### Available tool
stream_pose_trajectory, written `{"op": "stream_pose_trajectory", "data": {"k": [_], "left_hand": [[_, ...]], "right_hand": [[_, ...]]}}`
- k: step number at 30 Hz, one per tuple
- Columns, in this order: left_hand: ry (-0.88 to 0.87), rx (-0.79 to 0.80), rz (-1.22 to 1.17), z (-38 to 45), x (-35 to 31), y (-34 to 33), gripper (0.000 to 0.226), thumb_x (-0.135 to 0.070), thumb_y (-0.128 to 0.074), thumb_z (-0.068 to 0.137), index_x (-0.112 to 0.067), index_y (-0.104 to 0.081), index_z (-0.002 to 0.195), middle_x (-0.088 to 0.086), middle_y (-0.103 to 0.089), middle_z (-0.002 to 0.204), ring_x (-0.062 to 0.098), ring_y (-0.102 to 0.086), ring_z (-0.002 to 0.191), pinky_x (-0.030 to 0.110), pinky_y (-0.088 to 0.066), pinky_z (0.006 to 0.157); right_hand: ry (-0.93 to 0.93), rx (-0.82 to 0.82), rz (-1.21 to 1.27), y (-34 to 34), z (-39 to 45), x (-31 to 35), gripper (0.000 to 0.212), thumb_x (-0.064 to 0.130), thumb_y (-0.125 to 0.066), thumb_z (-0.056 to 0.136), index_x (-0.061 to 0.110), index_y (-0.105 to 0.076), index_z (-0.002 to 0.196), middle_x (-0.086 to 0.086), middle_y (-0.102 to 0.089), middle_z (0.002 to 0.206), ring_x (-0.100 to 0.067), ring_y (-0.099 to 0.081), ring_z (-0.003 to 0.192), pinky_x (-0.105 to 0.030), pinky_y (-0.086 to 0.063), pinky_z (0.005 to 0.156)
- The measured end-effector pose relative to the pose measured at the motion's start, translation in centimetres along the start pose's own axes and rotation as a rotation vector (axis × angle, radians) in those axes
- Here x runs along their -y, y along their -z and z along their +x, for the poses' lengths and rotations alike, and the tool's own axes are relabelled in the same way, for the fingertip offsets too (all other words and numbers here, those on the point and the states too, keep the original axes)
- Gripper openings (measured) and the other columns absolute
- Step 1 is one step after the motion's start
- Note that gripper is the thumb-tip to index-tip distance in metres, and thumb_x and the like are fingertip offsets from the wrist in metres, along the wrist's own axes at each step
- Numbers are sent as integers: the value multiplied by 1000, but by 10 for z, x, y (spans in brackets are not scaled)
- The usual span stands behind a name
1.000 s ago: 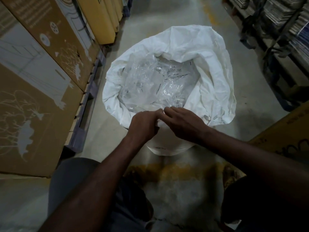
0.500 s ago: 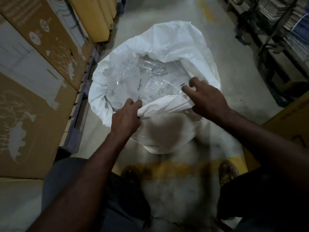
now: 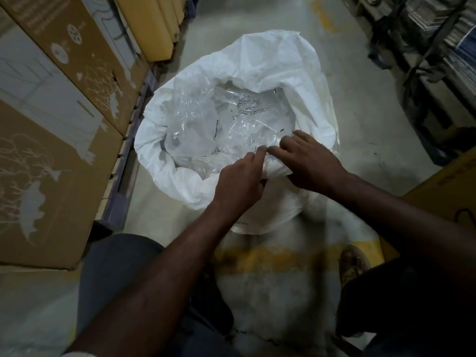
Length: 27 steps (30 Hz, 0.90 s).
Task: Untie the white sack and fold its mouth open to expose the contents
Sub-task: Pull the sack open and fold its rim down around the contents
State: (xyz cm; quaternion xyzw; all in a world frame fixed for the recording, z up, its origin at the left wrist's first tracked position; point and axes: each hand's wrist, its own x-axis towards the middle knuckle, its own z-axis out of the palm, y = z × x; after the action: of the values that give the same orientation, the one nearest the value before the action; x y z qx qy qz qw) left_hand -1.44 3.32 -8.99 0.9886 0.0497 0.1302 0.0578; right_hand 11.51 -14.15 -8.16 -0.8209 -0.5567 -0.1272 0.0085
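Note:
The white sack [image 3: 280,65] stands on the floor in front of me with its mouth wide and its rim rolled outward. Clear plastic bags with black print [image 3: 231,119] fill the inside. My left hand [image 3: 239,181] and my right hand [image 3: 309,163] meet at the near rim of the sack. Both pinch the folded white fabric there, fingertips almost touching. The part of the rim under my hands is hidden.
Large brown cardboard boxes [image 3: 51,124] on a pallet [image 3: 128,163] line the left. Yellow boxes [image 3: 149,24] stand further back. Shelving with stacked goods [image 3: 443,47] runs along the right, and a cardboard box [image 3: 450,186] sits near right. My shoe [image 3: 353,261] rests on the concrete floor.
My hands were apart on the near rim half a second ago; they have come together again at its middle. The near rim sits lower and more rolled over.

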Motion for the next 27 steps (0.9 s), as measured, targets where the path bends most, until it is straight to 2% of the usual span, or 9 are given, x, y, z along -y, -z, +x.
{"op": "stream_pose_trajectory", "data": {"k": [4, 7, 10, 12, 16, 19, 22, 25, 27], "left_hand": [[-3, -2, 18, 4, -2, -4, 60, -24, -71, 87, -23, -52, 144, 2, -65, 110, 35, -71, 83, 36, -37, 57], [5, 7, -20, 5, -4, -7, 50, -14, -65, 92, -25, -53, 139, 2, -64, 112, 39, -69, 82, 37, -36, 57], [14, 34, -32, 4, -2, -7, 52, -8, -55, 96, -30, -49, 142, 5, -62, 97, 42, -65, 75, 40, -37, 59], [15, 31, -3, 4, -1, -7, 51, -8, -52, 97, -32, -46, 142, 2, -58, 90, 39, -64, 70, 40, -38, 60], [-34, 7, 12, 7, 0, -4, 50, -9, -52, 98, -37, -50, 139, -1, -59, 87, 32, -65, 69, 35, -40, 57], [-70, -38, 15, 5, 7, -1, 43, -12, -56, 99, -38, -57, 133, -2, -63, 84, 29, -66, 67, 31, -36, 56], [-72, -76, 55, -4, 35, 11, 31, -16, -63, 94, -35, -64, 119, 1, -67, 82, 33, -69, 68, 33, -37, 62], [-52, -80, 88, -16, 73, 28, 26, -19, -64, 88, -32, -61, 110, 1, -68, 82, 31, -71, 79, 41, -47, 70], [-16, -102, 97, -23, 94, 39, 21, -20, -63, 86, -29, -57, 104, 2, -65, 77, 33, -69, 80, 42, -43, 71]], "right_hand": [[-35, 99, 19, 2, -13, -18, 111, 34, -89, 64, 25, -36, 161, -13, -45, 158, -35, -42, 147, -59, -12, 128], [-109, 155, -55, 6, -19, -47, 123, 39, -98, 57, 28, -34, 162, -8, -32, 170, -35, -28, 158, -56, -8, 130], [-157, 144, -104, 4, -19, -62, 108, 39, -100, 51, 27, -51, 148, -4, -46, 160, -33, -40, 150, -51, -9, 130], [-251, 136, -146, -2, -16, -56, 88, 42, -95, 57, 25, -58, 134, -1, -62, 136, -32, -54, 130, -47, -15, 129], [-419, 175, -259, 5, -13, -34, 25, 23, -69, 80, 16, -70, 104, -7, -75, 94, -36, -65, 97, -44, -39, 108], [-445, 297, -290, 33, -15, -12, 10, 19, -66, 78, 19, -72, 86, -5, -76, 84, -29, -70, 87, -39, -41, 97], [-380, 388, -259, 59, -13, 28, 9, 28, -71, 83, 22, -71, 89, -4, -76, 90, -26, -73, 82, -38, -43, 93], [-265, 441, -127, 70, -5, 76, 26, 42, -70, 88, 20, -70, 102, -8, -75, 103, -31, -73, 93, -37, -38, 81], [-204, 411, -13, 68, -1, 102, 44, 57, -70, 87, 18, -68, 106, -10, -75, 104, -33, -72, 95, -38, -34, 78]]}}
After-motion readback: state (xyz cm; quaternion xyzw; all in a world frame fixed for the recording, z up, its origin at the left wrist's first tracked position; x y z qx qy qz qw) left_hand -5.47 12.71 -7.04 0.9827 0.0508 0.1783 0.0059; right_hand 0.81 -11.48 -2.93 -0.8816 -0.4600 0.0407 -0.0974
